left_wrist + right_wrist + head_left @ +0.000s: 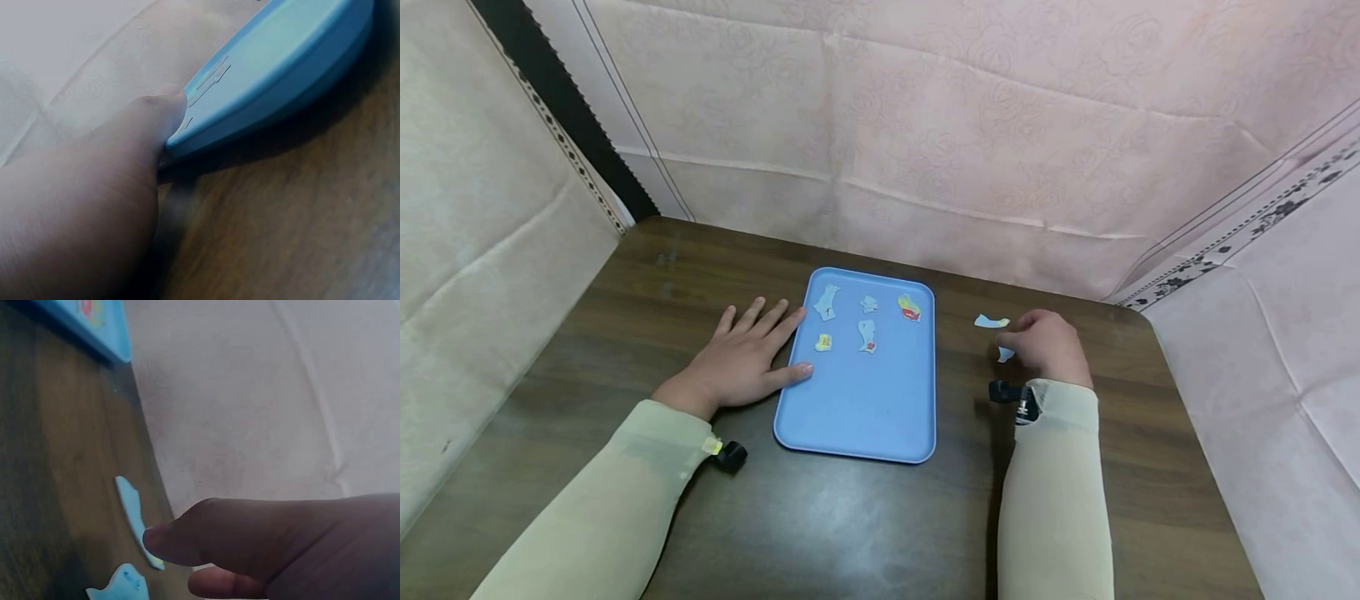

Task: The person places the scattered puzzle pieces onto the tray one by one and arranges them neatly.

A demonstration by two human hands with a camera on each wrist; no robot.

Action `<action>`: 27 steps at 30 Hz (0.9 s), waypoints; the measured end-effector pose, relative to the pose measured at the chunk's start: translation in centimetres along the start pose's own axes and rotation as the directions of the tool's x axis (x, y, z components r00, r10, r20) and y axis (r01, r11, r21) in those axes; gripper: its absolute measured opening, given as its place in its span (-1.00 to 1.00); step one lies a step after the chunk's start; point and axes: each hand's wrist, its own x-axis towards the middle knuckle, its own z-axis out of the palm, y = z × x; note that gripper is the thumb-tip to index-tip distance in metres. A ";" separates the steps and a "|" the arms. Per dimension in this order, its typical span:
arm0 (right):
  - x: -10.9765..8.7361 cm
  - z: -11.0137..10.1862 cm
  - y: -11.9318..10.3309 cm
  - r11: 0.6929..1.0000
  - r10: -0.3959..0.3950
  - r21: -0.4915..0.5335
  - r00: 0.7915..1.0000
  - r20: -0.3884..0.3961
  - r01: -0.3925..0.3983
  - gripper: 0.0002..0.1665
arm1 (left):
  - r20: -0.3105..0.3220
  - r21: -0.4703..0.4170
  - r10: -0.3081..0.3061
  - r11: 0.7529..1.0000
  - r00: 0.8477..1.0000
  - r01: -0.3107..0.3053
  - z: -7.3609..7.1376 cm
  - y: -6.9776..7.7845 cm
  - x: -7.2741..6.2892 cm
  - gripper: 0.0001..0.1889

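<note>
Left hand (737,358) spread on tray's left edge (781,402); right hand (1047,343) (pinching? we can't tell) by pieces (991,322), likely light, stiff: grip edges.

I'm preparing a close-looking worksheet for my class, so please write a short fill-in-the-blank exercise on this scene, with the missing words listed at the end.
1. The tray is coloured ____.
2. On it lie ____ pieces.
3. The hand touching the tray is the person's ____ one.
4. The other hand is by loose pieces that lie off the tray, on the ____.

Missing words: blue; five; left; table.
</note>
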 end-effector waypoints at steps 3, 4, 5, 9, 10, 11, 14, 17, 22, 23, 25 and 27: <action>0.1 0.2 0.1 1.000 -0.001 -0.001 1.000 0.014 0.001 -0.39 | 0.000 0.000 0.000 1.000 1.000 0.000 0.0 0.0 0.0 0.08; 0.1 0.3 0.1 1.000 -0.002 -0.004 1.000 0.019 0.002 -0.40 | -0.001 0.001 0.000 1.000 1.000 0.000 0.0 0.0 0.0 0.08; 0.2 0.4 0.1 1.000 -0.003 -0.007 1.000 0.023 0.003 -0.42 | 0.000 0.000 -0.001 1.000 1.000 0.001 0.0 0.0 0.0 0.08; 0.4 0.8 0.2 1.000 -0.004 -0.023 0.999 0.036 0.005 -0.44 | -0.001 -0.003 -0.002 1.000 1.000 0.002 0.1 0.0 0.1 0.07; 0.4 0.9 0.2 1.000 -0.001 -0.025 0.999 0.038 0.002 -0.44 | -0.001 -0.003 -0.005 1.000 1.000 0.005 0.1 0.0 0.1 0.07; 0.4 1.0 0.2 1.000 0.002 -0.027 0.999 0.039 -0.001 -0.44 | -0.001 -0.004 -0.007 1.000 1.000 0.007 0.2 -0.1 0.1 0.07; 0.6 1.2 0.2 0.999 0.007 -0.033 0.999 0.042 -0.005 -0.47 | 0.000 -0.002 -0.011 1.000 1.000 0.011 0.3 -0.1 0.1 0.08; 0.7 1.3 0.2 0.999 0.007 -0.035 0.999 0.041 -0.005 -0.54 | 0.004 0.000 -0.013 1.000 1.000 0.013 0.3 -0.2 0.1 0.09; 1.1 1.4 0.3 0.999 -0.003 -0.040 0.999 0.032 0.004 -0.74 | -0.005 -0.009 -0.011 1.000 1.000 0.011 0.3 -0.2 0.1 0.09; 1.1 1.5 0.4 0.999 -0.004 -0.043 1.000 0.030 0.005 -0.77 | -0.007 -0.011 -0.009 1.000 1.000 0.009 0.3 -0.2 0.1 0.09; 1.2 1.5 0.4 0.999 0.000 -0.044 1.000 0.028 0.001 -0.79 | -0.009 -0.011 -0.010 1.000 1.000 0.010 0.3 -0.1 0.1 0.09; 1.2 1.5 0.5 0.999 0.002 -0.040 1.000 0.030 -0.001 -0.77 | -0.008 -0.011 -0.010 1.000 1.000 0.010 0.3 -0.1 0.1 0.08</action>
